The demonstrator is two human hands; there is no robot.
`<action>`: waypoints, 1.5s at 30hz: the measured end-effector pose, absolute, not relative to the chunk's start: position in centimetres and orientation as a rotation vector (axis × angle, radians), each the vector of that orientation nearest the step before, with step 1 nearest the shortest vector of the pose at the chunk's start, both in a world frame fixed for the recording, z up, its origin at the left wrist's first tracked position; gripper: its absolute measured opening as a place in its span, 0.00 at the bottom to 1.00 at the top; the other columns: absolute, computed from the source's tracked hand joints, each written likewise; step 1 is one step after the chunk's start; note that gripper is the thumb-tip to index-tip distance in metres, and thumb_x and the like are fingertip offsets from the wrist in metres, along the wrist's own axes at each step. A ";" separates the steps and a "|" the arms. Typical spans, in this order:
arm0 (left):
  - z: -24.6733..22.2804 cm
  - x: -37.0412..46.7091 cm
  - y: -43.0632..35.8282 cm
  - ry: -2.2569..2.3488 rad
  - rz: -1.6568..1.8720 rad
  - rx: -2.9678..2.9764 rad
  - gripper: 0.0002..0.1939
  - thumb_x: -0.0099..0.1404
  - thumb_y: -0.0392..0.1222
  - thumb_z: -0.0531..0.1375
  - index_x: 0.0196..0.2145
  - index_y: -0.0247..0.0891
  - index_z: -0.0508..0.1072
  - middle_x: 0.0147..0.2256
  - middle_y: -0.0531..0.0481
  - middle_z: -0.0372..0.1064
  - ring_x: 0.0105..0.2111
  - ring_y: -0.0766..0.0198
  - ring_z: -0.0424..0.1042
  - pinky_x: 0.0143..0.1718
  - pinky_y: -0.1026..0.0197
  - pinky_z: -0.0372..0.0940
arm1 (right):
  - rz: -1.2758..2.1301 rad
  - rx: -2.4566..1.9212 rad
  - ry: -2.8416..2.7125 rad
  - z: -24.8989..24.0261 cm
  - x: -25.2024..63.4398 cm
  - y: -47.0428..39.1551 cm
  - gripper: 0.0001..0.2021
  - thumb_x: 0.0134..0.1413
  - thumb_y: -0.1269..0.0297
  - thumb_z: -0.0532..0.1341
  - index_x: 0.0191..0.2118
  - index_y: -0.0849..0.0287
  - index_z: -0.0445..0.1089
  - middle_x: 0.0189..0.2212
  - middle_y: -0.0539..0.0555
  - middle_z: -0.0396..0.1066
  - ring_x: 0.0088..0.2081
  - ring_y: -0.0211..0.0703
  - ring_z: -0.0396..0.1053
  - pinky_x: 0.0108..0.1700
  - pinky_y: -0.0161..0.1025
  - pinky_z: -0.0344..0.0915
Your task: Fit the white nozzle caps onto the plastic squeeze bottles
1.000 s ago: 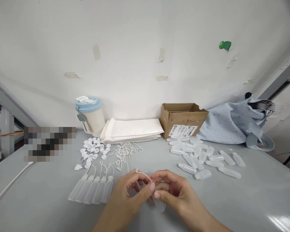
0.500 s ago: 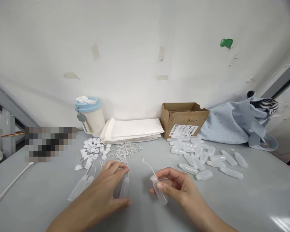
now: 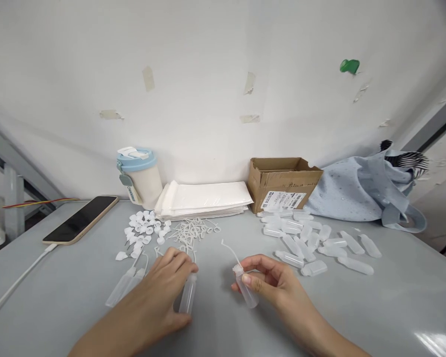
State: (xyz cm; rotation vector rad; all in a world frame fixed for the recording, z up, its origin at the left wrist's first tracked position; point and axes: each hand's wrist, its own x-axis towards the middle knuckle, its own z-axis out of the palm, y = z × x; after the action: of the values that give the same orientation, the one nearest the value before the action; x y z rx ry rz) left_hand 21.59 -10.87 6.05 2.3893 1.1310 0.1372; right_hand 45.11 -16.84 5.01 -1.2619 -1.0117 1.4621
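Observation:
My right hand (image 3: pixel 269 282) pinches a small translucent plastic bottle (image 3: pixel 248 292) between thumb and fingers. A thin, curved white tube (image 3: pixel 229 250) sticks up from that bottle's neck. My left hand (image 3: pixel 167 287) spans another small bottle (image 3: pixel 188 295) lying on the table, fingers at its neck end and thumb by its base. Two more bottles with thin tubes (image 3: pixel 122 287) lie left of my left wrist, partly hidden by it. Beyond the left hand are a pile of white caps (image 3: pixel 143 228) and a heap of thin bent tubes (image 3: pixel 193 230).
Several loose bottles (image 3: pixel 301 243) lie on the right, before a cardboard box (image 3: pixel 288 186) and a blue cloth bag (image 3: pixel 351 191). White packets (image 3: pixel 208 198) are stacked against the wall beside a blue-lidded cup (image 3: pixel 143 178). At left, a phone (image 3: pixel 82 220) is plugged into a white cable.
My left hand has closed in around the bottle on the table, its thumb now at the base. The right hand keeps its bottle almost in place, slightly more upright.

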 end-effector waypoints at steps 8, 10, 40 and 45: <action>7.5 20.3 -10.5 1.217 0.233 2.368 0.21 0.50 0.35 0.59 0.45 0.45 0.68 0.47 0.49 0.64 0.51 0.51 0.59 0.50 0.52 0.60 | 1.481 -1.271 -1.003 5.1 45.1 -16.9 0.17 0.47 0.52 0.68 0.36 0.60 0.71 0.28 0.54 0.79 0.33 0.45 0.75 0.36 0.38 0.64; 7.5 20.1 -10.4 1.240 0.187 2.356 0.21 0.49 0.35 0.59 0.43 0.44 0.68 0.46 0.48 0.64 0.50 0.51 0.60 0.49 0.53 0.60 | 1.486 -1.272 -1.005 5.1 45.1 -16.9 0.17 0.48 0.52 0.67 0.37 0.60 0.71 0.28 0.54 0.79 0.32 0.44 0.75 0.36 0.37 0.63; 6.5 19.4 -10.5 1.280 0.128 2.343 0.22 0.50 0.39 0.62 0.46 0.44 0.69 0.46 0.47 0.64 0.50 0.50 0.61 0.51 0.50 0.59 | 1.508 -1.241 -0.964 4.7 44.9 -16.8 0.17 0.45 0.52 0.69 0.35 0.60 0.71 0.28 0.54 0.78 0.34 0.46 0.76 0.34 0.36 0.64; 7.1 19.4 -9.9 1.342 0.231 2.328 0.23 0.52 0.42 0.63 0.48 0.44 0.68 0.47 0.48 0.64 0.53 0.49 0.59 0.51 0.50 0.60 | 1.521 -1.233 -0.935 4.8 44.8 -16.8 0.16 0.45 0.52 0.69 0.34 0.60 0.71 0.29 0.54 0.78 0.35 0.47 0.76 0.35 0.37 0.64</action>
State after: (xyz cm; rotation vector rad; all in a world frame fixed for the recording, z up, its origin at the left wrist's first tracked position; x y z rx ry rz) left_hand 19.40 -9.94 7.06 2.3282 1.3417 0.2310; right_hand 44.80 -16.78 4.83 -1.2333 -0.9353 1.5208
